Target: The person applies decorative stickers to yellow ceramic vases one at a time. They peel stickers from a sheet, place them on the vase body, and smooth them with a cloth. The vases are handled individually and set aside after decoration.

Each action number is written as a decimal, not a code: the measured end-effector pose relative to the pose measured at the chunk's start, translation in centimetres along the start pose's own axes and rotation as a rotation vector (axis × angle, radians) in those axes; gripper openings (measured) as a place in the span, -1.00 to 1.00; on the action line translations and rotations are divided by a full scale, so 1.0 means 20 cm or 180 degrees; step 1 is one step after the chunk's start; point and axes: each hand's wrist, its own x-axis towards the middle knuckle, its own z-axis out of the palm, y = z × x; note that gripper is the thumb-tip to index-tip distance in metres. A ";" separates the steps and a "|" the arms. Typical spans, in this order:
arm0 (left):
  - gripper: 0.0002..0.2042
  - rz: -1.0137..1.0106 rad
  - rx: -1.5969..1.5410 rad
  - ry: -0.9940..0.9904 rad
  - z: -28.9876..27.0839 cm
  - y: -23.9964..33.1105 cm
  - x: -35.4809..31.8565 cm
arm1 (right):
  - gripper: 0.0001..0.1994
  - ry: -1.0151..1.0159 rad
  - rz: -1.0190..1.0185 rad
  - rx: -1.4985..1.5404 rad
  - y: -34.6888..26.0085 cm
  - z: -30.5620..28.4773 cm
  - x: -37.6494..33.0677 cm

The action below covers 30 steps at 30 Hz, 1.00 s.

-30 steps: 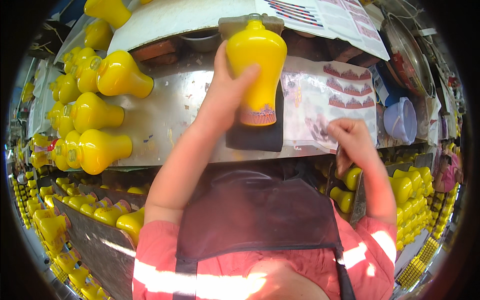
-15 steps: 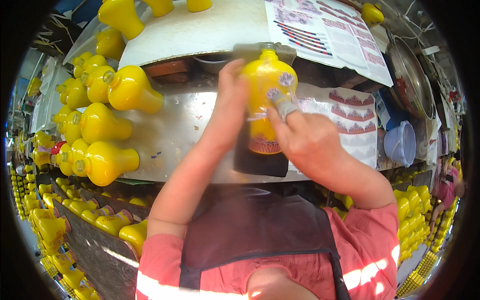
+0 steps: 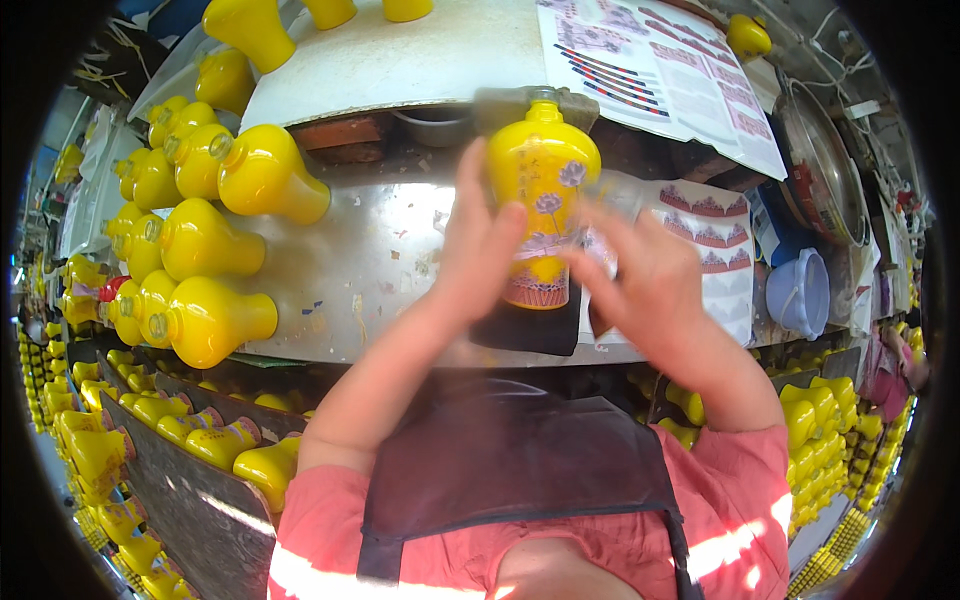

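A yellow glazed bottle (image 3: 545, 150) with a clear neck lies on a dark cloth pad (image 3: 525, 328), its neck pointing away from me. Purple flowers, small writing and a patterned band near its base decorate it. My left hand (image 3: 475, 245) is closed along the bottle's left side, thumb on its front. At the bottle's lower right is my right hand (image 3: 645, 265), its fingers smeared by motion. A pale purple film-like patch shows between its thumb and fingers; whether they grip it I cannot tell.
Several plain yellow bottles (image 3: 210, 240) lie at the left of the metal table (image 3: 330, 260). Printed decal sheets (image 3: 700, 225) lie to the right, with more on the white board (image 3: 660, 80) behind. A lilac bucket (image 3: 800, 290) stands at the right. Bottle-filled racks (image 3: 190, 470) flank me below.
My right hand has drawn back to the right from the bottle's front; the grey cloth at its fingers no longer shows clearly. My left thumb has come onto the bottle's front.
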 end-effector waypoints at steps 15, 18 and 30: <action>0.04 -0.0329 -0.0292 -0.0266 -0.01 -0.03 -0.06 | -0.35 -0.0311 0.1500 0.1380 0.19 0.09 0.30; 0.05 -0.0291 -0.0324 -0.0209 0.00 -0.04 -0.06 | -0.43 -0.0002 0.1104 0.0975 0.15 0.08 0.32; -0.05 -0.0074 -0.0291 -0.0486 -0.05 -0.09 -0.06 | -0.38 0.0000 0.1541 0.1929 0.27 0.10 0.23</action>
